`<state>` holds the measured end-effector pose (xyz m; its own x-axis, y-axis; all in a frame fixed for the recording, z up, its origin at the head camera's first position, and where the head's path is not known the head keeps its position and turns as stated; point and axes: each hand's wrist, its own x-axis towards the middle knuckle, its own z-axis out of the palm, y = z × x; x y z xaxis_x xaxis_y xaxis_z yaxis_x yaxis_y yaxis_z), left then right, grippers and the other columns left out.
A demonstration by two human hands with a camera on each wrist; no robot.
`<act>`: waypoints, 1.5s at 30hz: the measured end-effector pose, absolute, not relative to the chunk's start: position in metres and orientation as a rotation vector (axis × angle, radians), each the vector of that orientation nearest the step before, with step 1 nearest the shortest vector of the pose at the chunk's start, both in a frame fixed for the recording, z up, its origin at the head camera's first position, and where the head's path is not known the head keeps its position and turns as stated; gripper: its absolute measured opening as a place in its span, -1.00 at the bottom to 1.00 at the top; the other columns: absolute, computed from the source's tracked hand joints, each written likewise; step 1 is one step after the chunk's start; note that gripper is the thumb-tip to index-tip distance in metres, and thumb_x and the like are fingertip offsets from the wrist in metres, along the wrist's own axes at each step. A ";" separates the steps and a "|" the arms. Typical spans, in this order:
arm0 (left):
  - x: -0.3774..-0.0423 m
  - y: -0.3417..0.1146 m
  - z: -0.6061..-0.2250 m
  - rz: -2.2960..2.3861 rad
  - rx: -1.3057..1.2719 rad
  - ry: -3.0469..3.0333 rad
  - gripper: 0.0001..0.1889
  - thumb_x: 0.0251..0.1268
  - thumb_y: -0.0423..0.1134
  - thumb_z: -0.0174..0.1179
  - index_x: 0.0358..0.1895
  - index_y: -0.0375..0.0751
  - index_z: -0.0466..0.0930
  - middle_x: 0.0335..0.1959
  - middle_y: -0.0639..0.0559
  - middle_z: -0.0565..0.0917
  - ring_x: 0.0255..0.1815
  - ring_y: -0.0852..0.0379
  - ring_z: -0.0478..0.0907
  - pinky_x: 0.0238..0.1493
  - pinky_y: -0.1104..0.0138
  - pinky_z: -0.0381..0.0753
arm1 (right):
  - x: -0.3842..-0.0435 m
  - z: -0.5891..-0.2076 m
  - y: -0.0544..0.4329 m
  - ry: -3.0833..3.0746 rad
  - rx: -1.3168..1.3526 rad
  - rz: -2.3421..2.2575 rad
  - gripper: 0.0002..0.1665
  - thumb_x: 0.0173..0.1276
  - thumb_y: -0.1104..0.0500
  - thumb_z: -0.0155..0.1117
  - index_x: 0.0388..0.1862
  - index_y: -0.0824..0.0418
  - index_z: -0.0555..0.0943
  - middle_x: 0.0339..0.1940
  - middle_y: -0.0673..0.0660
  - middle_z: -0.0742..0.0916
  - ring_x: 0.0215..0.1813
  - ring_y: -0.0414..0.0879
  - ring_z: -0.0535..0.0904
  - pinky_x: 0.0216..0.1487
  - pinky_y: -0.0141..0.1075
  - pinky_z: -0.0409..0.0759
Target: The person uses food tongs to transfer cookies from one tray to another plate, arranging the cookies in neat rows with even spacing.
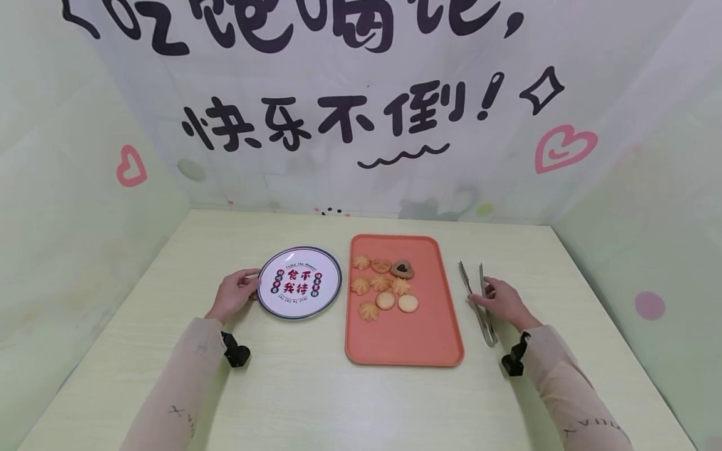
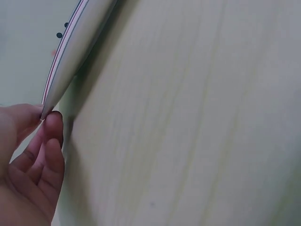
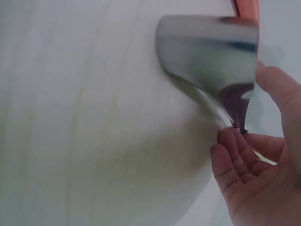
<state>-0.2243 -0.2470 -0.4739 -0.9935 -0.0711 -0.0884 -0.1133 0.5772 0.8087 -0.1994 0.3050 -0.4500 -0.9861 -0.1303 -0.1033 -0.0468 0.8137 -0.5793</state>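
Observation:
A round white plate [image 1: 299, 313] with a dark rim and red and black lettering lies left of the tray. My left hand [image 1: 232, 294] pinches its left edge; in the left wrist view thumb and fingertips meet on the rim of the plate [image 2: 66, 70], which looks slightly raised off the table. On the right, my right hand [image 1: 504, 304] holds metal tongs [image 1: 484, 322] with thumb and fingers on their two arms. The arms of the tongs stand apart, with nothing between their tips. The bent end of the tongs [image 3: 207, 52] faces the right wrist camera.
Between the hands lies an orange tray [image 1: 403, 344] with several cookies: flower-shaped ones [image 1: 369, 311], pale round ones [image 1: 408, 304], and a dark heart-shaped one [image 1: 402, 269]. A printed wall [image 1: 338, 181] closes the back of the pale wooden table [image 1: 304, 401], and side walls flank it.

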 end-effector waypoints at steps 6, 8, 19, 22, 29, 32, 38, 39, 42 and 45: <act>-0.225 -0.247 -0.476 1.471 -0.201 2.694 -0.60 0.27 -0.29 0.01 0.16 -0.31 0.35 -0.19 -0.27 0.51 -0.52 0.18 0.51 -0.49 0.41 0.57 | -0.199 -0.449 0.305 2.869 -0.147 -0.874 -0.17 0.21 0.02 0.18 0.17 0.63 0.15 -0.19 0.46 0.52 -0.13 0.24 0.46 -0.20 -0.03 0.50; -0.225 -0.247 -0.476 1.478 -0.203 2.687 -0.60 0.26 -0.29 0.02 0.16 -0.31 0.35 -0.19 -0.27 0.51 -0.53 0.18 0.50 -0.50 0.41 0.57 | -0.200 -0.449 0.305 2.865 -0.146 -0.866 -0.17 0.21 0.02 0.19 0.16 0.65 0.15 -0.21 0.46 0.53 -0.16 0.24 0.46 -0.23 -0.04 0.50; -0.224 -0.245 -0.471 1.484 -0.252 2.694 -0.61 0.23 -0.31 0.07 0.13 -0.32 0.39 -0.20 -0.25 0.51 -0.52 0.22 0.49 -0.49 0.46 0.57 | -0.209 -0.457 0.314 2.867 -0.221 -0.966 -0.04 0.09 -0.23 0.19 0.07 0.61 0.26 -0.33 0.40 0.54 -0.33 0.13 0.47 -0.41 -0.16 0.49; -0.223 -0.244 -0.470 1.493 -0.260 2.687 -0.61 0.23 -0.32 0.06 0.13 -0.34 0.38 -0.19 -0.25 0.50 -0.49 0.22 0.48 -0.46 0.47 0.57 | -0.209 -0.456 0.311 2.892 -0.197 -0.964 -0.21 0.10 -0.17 0.23 -0.07 0.54 0.37 -0.40 0.34 0.55 -0.41 0.07 0.47 -0.47 -0.21 0.47; -0.223 -0.243 -0.470 1.530 -0.297 2.657 -0.61 0.22 -0.34 0.07 0.13 -0.33 0.38 -0.19 -0.22 0.48 -0.45 0.21 0.48 -0.43 0.49 0.56 | -0.208 -0.449 0.299 2.932 -0.130 -0.866 -0.57 0.16 0.04 0.23 -0.33 0.43 0.42 -0.52 0.21 0.54 -0.52 -0.04 0.40 -0.54 -0.28 0.38; -0.224 -0.243 -0.471 1.543 -0.315 2.640 -0.61 0.22 -0.33 0.07 0.14 -0.31 0.38 -0.17 -0.22 0.47 -0.44 0.20 0.47 -0.42 0.49 0.56 | -0.208 -0.450 0.299 2.921 -0.108 -0.866 -0.61 0.17 0.07 0.22 -0.33 0.41 0.42 -0.55 0.16 0.53 -0.53 -0.07 0.37 -0.54 -0.30 0.35; -0.225 -0.243 -0.472 1.573 -0.321 2.620 -0.60 0.22 -0.32 0.07 0.14 -0.33 0.38 -0.14 -0.24 0.47 -0.43 0.23 0.48 -0.42 0.49 0.56 | -0.208 -0.450 0.299 2.927 -0.088 -0.865 -0.67 0.19 0.09 0.18 -0.41 0.36 0.38 -0.62 0.10 0.45 -0.56 -0.08 0.30 -0.57 -0.32 0.28; -0.225 -0.243 -0.472 1.578 -0.321 2.618 -0.60 0.22 -0.33 0.07 0.14 -0.33 0.37 -0.14 -0.24 0.47 -0.43 0.23 0.48 -0.42 0.49 0.56 | -0.208 -0.450 0.299 2.935 -0.088 -0.858 -0.67 0.19 0.09 0.18 -0.42 0.36 0.39 -0.62 0.10 0.44 -0.56 -0.08 0.30 -0.57 -0.32 0.27; -0.225 -0.243 -0.472 1.586 -0.325 2.611 -0.60 0.22 -0.33 0.06 0.14 -0.33 0.37 -0.13 -0.24 0.47 -0.43 0.24 0.48 -0.42 0.49 0.56 | -0.208 -0.451 0.300 2.962 -0.077 -0.827 -0.68 0.18 0.09 0.17 -0.42 0.36 0.41 -0.62 0.10 0.46 -0.56 -0.08 0.31 -0.57 -0.33 0.28; -0.225 -0.243 -0.473 1.590 -0.321 2.606 -0.59 0.22 -0.33 0.06 0.15 -0.33 0.37 -0.13 -0.25 0.47 -0.44 0.25 0.48 -0.42 0.49 0.57 | -0.208 -0.452 0.301 2.980 -0.048 -0.808 -0.67 0.18 0.10 0.15 -0.35 0.40 0.44 -0.58 0.14 0.50 -0.54 -0.07 0.34 -0.57 -0.32 0.32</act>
<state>-0.2252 -0.2430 -0.4731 -0.9756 -0.1400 -0.1691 -0.2144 0.4423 0.8708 -0.2080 0.3006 -0.4516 -0.9981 -0.0439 -0.0440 -0.0157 0.8628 -0.5054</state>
